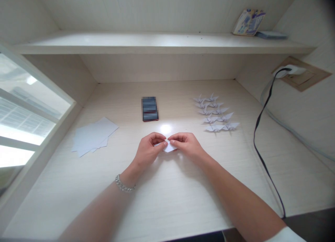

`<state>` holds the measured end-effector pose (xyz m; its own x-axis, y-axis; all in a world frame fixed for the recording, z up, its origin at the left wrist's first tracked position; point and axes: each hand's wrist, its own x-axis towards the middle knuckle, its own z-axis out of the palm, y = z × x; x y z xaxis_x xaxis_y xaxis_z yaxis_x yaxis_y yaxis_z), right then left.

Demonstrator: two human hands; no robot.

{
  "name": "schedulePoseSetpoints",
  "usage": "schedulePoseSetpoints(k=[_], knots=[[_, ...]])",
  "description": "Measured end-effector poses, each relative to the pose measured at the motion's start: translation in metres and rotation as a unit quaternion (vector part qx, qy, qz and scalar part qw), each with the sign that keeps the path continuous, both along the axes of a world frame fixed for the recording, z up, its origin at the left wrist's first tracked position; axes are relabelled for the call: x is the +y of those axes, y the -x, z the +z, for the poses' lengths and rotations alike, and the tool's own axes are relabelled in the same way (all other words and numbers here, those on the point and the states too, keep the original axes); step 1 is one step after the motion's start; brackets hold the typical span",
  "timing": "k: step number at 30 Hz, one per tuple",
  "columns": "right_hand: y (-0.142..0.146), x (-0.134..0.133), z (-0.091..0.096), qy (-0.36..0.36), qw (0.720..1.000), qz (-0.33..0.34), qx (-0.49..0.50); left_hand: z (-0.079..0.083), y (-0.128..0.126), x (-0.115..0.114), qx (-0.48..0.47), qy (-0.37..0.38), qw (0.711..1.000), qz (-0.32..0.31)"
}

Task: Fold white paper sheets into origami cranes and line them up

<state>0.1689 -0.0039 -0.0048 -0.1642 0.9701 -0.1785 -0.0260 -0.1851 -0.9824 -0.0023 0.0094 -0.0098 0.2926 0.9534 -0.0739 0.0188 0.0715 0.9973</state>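
Note:
A small folded piece of white paper [170, 147] is pinched between both hands, low over the middle of the desk. My left hand [152, 145], with a silver chain bracelet [125, 184] on its wrist, grips the paper's left side between thumb and fingers. On the right side, my right hand [186, 143] closes thumb and fingertips on the same paper. The fingers cover much of it, so its full shape is hidden. Several folded white paper cranes [215, 111] stand in rows to the right. Loose white paper sheets [95, 135] lie overlapping on the left.
A phone-like dark object [150, 109], its face pixelated, lies beyond my hands. A black cable [258, 144] runs from the wall socket [300, 74] down the desk's right side. The shelf [157, 39] above holds a colourful packet [248, 22]. A window [28, 112] borders the left.

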Motion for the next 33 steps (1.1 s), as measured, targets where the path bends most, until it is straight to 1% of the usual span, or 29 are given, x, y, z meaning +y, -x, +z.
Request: schedulePoseSetpoints(k=[4,8,10,15,21,23,26,28,33], knots=[[-0.0024,0.0006,0.0013,0.031,0.999,-0.019,0.033,-0.0026,-0.0003,0.0003,0.003,-0.009,1.000,0.021],[-0.0041,0.0013,0.0023,0.031,0.998,-0.034,0.046,-0.0049,-0.0005,0.0009,0.009,-0.012,0.999,0.031],[-0.0045,0.0013,0.0024,0.026,0.998,-0.037,0.042,-0.0053,-0.0008,0.0009,0.010,-0.013,0.999,0.035],[-0.0041,0.0014,0.0001,-0.011,1.000,-0.016,0.008,-0.0043,-0.0010,0.0004,0.010,-0.018,0.999,0.034],[-0.0012,0.0014,-0.0022,-0.010,0.999,-0.022,0.043,-0.0036,-0.0005,0.0002,-0.004,-0.025,0.999,0.037],[-0.0007,0.0002,-0.0010,-0.008,1.000,-0.010,0.022,-0.0039,-0.0010,-0.0004,-0.004,-0.029,0.999,0.036],[-0.0010,-0.0012,0.0008,-0.021,0.998,0.028,-0.051,-0.0050,-0.0022,-0.0013,-0.012,-0.030,0.999,0.025],[-0.0014,-0.0011,0.0008,-0.030,0.995,0.037,-0.092,-0.0058,-0.0024,-0.0013,-0.025,-0.021,0.999,0.016],[-0.0019,0.0011,0.0003,-0.025,0.994,0.032,-0.105,-0.0065,0.0006,0.0006,-0.077,0.029,0.997,-0.011]])
